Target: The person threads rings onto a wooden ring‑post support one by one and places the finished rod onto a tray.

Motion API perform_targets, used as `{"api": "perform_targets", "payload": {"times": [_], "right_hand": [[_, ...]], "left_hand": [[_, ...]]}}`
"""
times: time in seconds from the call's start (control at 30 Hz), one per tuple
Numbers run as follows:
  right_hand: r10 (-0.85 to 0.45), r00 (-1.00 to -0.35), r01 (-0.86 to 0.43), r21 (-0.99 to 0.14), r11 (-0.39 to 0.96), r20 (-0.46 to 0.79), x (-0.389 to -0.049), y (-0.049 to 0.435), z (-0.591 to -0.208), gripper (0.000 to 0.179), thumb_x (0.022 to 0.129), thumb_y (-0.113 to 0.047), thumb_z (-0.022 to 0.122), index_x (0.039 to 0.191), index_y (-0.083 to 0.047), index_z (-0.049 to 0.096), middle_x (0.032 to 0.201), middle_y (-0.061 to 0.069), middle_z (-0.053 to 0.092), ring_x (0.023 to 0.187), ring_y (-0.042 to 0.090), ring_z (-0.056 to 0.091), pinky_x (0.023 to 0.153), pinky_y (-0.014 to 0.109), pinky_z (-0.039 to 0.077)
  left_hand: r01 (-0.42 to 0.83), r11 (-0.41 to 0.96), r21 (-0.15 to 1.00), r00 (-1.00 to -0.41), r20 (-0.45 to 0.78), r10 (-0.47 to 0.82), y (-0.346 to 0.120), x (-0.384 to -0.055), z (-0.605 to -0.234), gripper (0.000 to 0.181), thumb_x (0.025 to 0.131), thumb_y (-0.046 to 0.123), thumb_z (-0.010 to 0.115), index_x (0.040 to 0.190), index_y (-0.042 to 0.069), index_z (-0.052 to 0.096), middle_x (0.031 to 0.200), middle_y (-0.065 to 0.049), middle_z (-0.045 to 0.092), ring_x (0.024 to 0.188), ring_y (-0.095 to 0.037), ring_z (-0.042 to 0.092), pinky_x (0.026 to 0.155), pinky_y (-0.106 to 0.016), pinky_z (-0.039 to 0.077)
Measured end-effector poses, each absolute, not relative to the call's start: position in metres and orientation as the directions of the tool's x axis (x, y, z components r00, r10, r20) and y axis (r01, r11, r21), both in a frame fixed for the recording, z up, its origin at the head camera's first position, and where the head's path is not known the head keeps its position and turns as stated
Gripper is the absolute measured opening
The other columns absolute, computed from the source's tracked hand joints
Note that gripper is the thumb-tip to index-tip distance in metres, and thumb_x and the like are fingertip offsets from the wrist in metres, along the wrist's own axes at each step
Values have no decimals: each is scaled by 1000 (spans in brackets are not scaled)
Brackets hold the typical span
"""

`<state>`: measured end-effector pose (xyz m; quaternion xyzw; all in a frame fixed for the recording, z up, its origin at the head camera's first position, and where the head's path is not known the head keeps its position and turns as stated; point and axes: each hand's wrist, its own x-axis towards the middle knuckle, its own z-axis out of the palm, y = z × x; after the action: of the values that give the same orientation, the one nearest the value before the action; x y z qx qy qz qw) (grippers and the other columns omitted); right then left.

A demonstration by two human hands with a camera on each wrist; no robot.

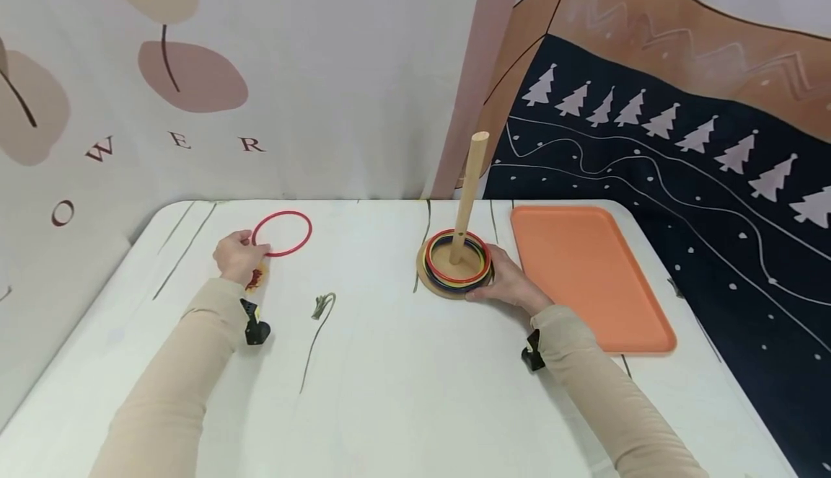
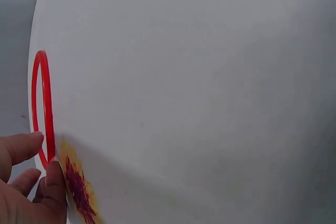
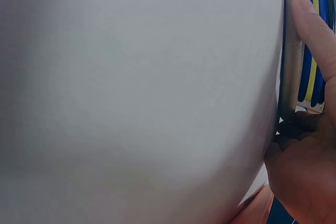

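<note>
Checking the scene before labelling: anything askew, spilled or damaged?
Nothing is spilled or broken. The wooden peg leans slightly left in the head view. One red ring lies apart from the stacked rings, pinched by the left hand.

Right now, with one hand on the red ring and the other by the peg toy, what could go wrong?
1. The left hand pinches the red ring only at its edge, so it might slip or tip.
2. The peg is tall and thin; a ring coming in off-centre could knock it.
3. The right hand grips the wooden base at one side, so a bump might still shift the stacked rings.
</note>
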<state>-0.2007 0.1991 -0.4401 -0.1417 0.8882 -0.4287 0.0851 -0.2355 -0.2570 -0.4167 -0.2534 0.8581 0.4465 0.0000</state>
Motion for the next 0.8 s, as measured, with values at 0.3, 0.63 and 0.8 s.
{"api": "perform_targets", "payload": {"times": [0.3,0.63,0.8], "right_hand": [[-317,-948,-168,-777,606,-42,-200,199,-437,105,61,-14,89,145,-3,28,144,21,34,136,35,26,114,52,20],[-311,-949,-163,-776,609,-45,-200,197,-436,104,61,-14,89,145,-4,29,145,20,34,137,35,26,114,52,20],[-314,-948,-164,-776,609,-46,-200,198,-436,104,60,-13,89,145,-4,29,146,20,34,138,34,25,115,51,19]], "left_hand": [[-430,551,715,-884,-210,-417,-259,-236,-413,49,90,10,57,134,-8,44,132,-27,47,125,-39,36,100,-46,41],[-476,544,691,-866,-261,-427,-261,-237,-412,44,90,12,54,131,-4,51,129,-26,50,107,-32,47,63,-25,43],[-502,506,701,-852,-301,-427,-263,-238,-411,43,90,11,52,130,-4,52,123,-24,55,79,-16,56,54,-20,45]]}}
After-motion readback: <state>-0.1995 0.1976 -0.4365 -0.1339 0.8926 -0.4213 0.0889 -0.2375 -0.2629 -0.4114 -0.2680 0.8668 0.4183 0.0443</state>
